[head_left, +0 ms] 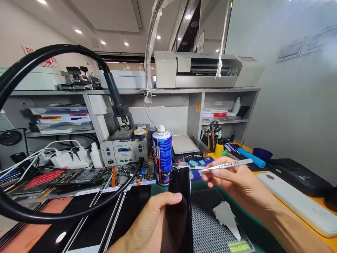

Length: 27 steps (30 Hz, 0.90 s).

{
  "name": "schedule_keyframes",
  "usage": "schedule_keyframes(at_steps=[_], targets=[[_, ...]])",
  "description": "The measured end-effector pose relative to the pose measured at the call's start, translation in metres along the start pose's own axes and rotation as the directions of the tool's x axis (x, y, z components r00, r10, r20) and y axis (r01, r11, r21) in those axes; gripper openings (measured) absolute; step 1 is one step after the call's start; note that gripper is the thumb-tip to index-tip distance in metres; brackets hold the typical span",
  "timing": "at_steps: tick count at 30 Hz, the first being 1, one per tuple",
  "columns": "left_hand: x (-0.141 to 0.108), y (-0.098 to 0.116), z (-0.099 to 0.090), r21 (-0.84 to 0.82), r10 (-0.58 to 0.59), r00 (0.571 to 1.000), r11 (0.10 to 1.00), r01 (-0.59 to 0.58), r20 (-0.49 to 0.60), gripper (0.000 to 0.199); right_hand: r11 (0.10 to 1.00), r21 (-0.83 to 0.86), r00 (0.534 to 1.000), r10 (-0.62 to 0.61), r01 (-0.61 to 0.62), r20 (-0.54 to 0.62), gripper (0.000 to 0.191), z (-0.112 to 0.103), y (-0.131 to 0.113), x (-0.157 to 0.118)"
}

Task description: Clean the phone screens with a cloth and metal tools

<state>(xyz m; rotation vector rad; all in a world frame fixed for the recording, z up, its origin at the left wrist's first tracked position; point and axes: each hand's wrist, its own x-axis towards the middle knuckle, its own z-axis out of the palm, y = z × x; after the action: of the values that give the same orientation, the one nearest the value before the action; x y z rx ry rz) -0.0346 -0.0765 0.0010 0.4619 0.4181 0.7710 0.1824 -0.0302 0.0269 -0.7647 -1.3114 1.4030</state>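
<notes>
My left hand (155, 218) is closed around a black smartphone (180, 207), thumb lying across its glossy screen. The phone is held up on edge at a slant. Between the fingers of my right hand (234, 179) is a pair of white tweezers (229, 164) with a row of holes, its tips pointing left, apart from the phone's top corner. Below lies a grey perforated mat (207, 211) bearing a torn grey scrap (228, 218). Just behind the phone stands a blue spray can (162, 154) with a white cap.
Several phones and screens (84, 218) lie at left under a thick black hose (31, 219). A soldering station (126, 149), a hot plate (186, 149) and an open parts tray (147, 172) stand behind. A white phone-shaped device (300, 207) and black case (297, 174) lie right.
</notes>
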Motion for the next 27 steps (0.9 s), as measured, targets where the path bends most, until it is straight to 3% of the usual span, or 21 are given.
schedule_keyframes(at_steps=[2, 7, 13, 20, 24, 27], targets=[[0.005, -0.002, -0.001, -0.036, 0.021, 0.999, 0.999, -0.020, 0.029, 0.035, 0.995, 0.090, 0.999, 0.040, -0.040, 0.007, 0.014, 0.002, 0.008, -0.003], [0.014, -0.004, -0.002, 0.006, 0.143, 0.989, 0.990, -0.143, -0.041, 0.030, 0.981, 0.169, 0.996, 0.089, -0.092, 0.022, 0.012, 0.009, 0.017, -0.013], [0.017, -0.004, 0.004, 0.031, 0.184, 0.980, 0.983, -0.182, -0.077, 0.014, 0.959, 0.258, 0.993, 0.114, -0.120, 0.042, 0.013, 0.014, 0.018, -0.015], [0.022, -0.012, 0.006, -0.036, 0.253, 0.963, 0.966, -0.257, -0.088, 0.020, 0.973, 0.214, 0.996, 0.082, -0.086, 0.024, 0.010, 0.018, 0.023, -0.017], [0.019, -0.011, 0.007, -0.034, 0.196, 0.980, 0.980, -0.197, -0.039, 0.029, 0.988, 0.152, 1.000, 0.025, -0.022, -0.017, 0.012, 0.020, 0.023, -0.018], [0.018, -0.009, 0.008, -0.034, 0.221, 0.974, 0.974, -0.223, -0.042, 0.026, 0.995, 0.094, 0.999, -0.008, 0.012, -0.047, 0.010, 0.021, 0.023, -0.017]])
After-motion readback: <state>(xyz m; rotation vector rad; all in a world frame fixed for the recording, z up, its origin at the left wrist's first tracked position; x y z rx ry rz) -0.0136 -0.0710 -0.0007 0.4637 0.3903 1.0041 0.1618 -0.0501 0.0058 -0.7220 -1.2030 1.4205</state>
